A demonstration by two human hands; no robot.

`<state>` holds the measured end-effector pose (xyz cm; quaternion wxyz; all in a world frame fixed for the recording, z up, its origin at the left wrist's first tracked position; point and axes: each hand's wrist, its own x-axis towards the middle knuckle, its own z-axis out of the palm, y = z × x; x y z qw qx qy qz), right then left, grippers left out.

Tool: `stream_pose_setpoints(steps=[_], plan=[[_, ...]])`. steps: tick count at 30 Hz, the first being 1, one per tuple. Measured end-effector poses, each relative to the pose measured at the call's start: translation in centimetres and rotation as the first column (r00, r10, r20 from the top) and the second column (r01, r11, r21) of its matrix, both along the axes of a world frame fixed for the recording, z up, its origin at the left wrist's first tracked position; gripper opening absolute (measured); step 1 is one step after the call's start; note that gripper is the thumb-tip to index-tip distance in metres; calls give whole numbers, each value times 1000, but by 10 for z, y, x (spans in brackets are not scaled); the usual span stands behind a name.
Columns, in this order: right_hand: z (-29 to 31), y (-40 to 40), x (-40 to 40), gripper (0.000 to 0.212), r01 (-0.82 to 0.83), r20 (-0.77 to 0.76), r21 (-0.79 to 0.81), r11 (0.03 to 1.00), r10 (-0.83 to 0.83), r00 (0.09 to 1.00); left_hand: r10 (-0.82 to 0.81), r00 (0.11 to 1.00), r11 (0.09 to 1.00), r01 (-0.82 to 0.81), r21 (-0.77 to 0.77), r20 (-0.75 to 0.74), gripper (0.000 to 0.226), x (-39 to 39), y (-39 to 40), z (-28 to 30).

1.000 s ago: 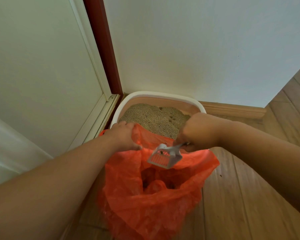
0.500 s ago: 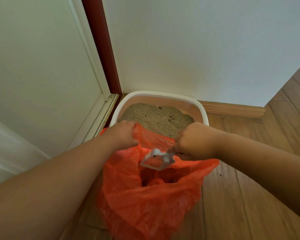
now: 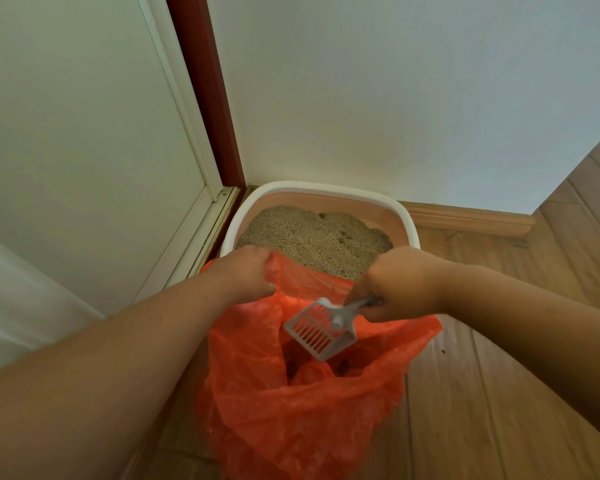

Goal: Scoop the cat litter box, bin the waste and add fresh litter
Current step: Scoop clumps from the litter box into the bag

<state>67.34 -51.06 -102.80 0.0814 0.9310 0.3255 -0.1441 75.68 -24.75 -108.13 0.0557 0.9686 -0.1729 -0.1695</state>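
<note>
The left hand (image 3: 246, 271) grips the rim of the orange bag (image 3: 302, 403); the right hand (image 3: 400, 282) clenches the scoop (image 3: 321, 329), tilted over the opening between them. Beyond both hands sits the litter box (image 3: 404, 216). Better to keep the bag mouth wide and shake gently.

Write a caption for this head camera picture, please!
Right hand holds grey scoop over orange bag held open by left hand, beside litter box.
</note>
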Motion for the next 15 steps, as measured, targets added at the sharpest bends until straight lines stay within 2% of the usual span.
stream_pose_setpoints(steps=[2,4,6,9,11,15], plan=[[11,-9,11,31,107,-35,15,994,-106,994,7,1000,1000,-7,11,-12,76,0,2,-1],[18,-20,20,26,297,-166,180,938,-269,949,5,999,999,-4,49,-33,68,0,4,-2],[20,-33,27,21,492,-311,388,779,-392,866,2,998,997,3,79,-58,62,-2,6,-4],[10,-47,35,15,666,-355,527,528,-575,737,-10,996,996,19,93,-94,52,-3,10,-8],[-6,-50,41,16,718,-287,519,464,-696,658,-22,994,995,32,95,-108,51,-2,11,-11],[-47,-53,51,29,793,-203,276,543,-774,600,-29,994,991,42,123,-109,47,2,6,-17]])
